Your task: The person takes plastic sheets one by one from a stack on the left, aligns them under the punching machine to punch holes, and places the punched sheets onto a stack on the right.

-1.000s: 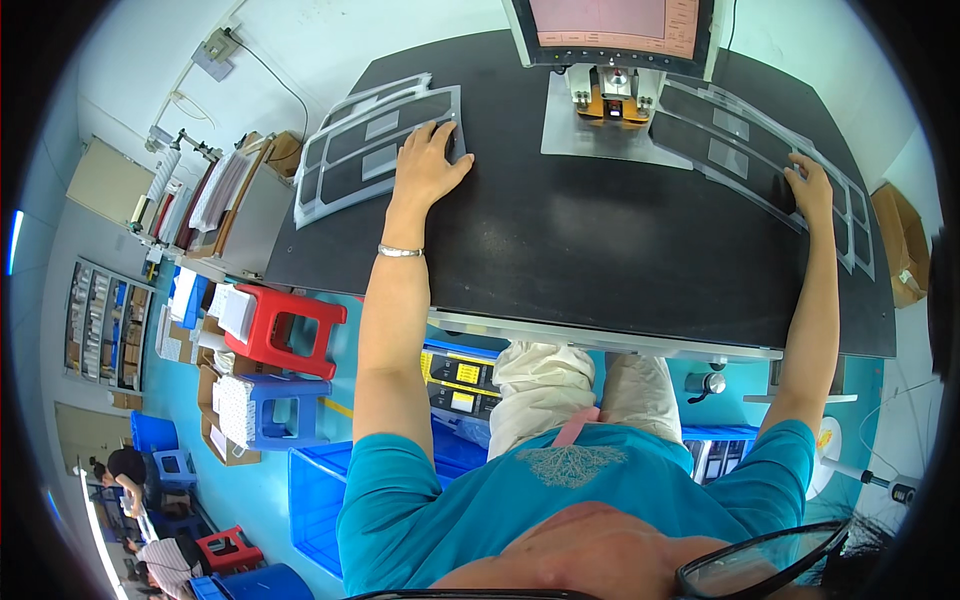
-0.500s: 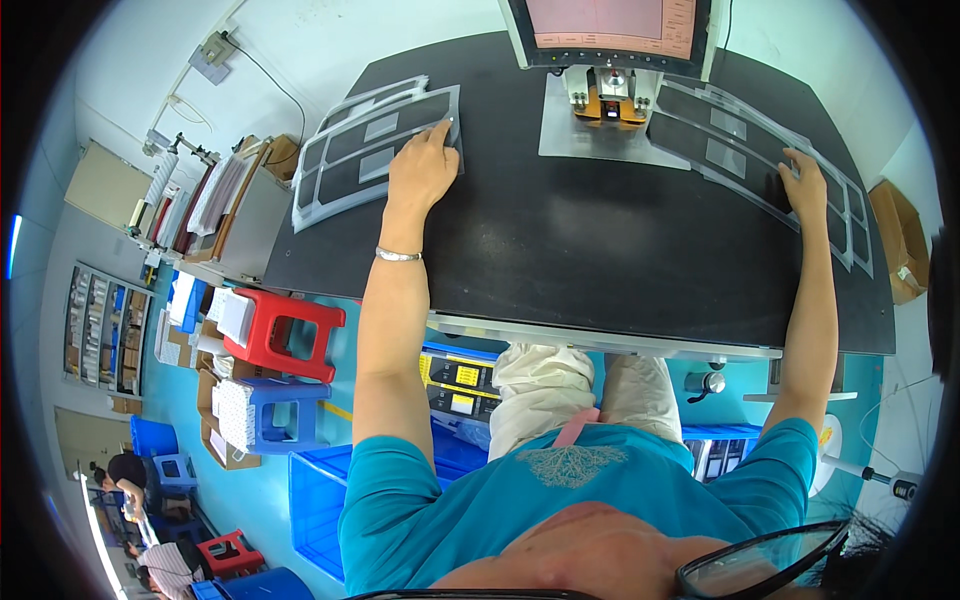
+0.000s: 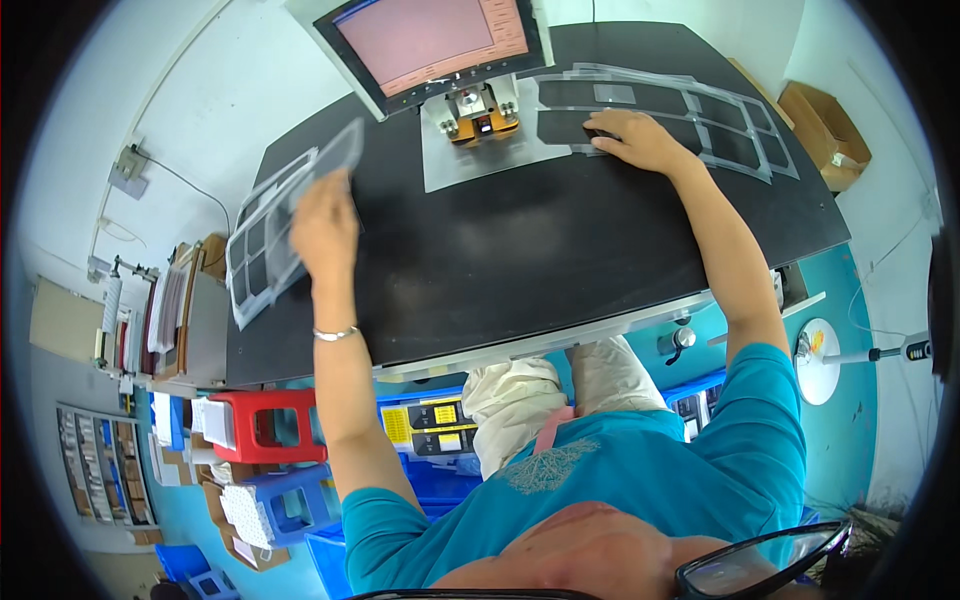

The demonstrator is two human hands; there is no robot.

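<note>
My left hand (image 3: 325, 228) is closed on the edge of a clear-bordered film sheet (image 3: 345, 150), which stands tilted up off the table and is blurred by motion. Below it lies a stack of similar sheets (image 3: 245, 285) with dark panels and pale borders. On the right another such stack of film sheets (image 3: 725, 140) lies flat, with a small pale rectangle on one panel. Across its near left part rests my right hand (image 3: 640, 142), palm down, fingers stretched and thumb apart, gripping nothing. Between the stacks stands a small fixture (image 3: 482, 125) with an orange base on a metal plate (image 3: 440, 170).
A monitor (image 3: 430, 40) hangs above the fixture at the back of the black table (image 3: 520, 270). Beyond the table's right edge sits an open cardboard box (image 3: 825, 135). Red (image 3: 265, 425) and blue (image 3: 290, 505) stools stand on the floor at left.
My left hand has raised a sheet from the left stack. My right hand has slid left along the right stack. The whole view has turned, so the table appears shifted left.
</note>
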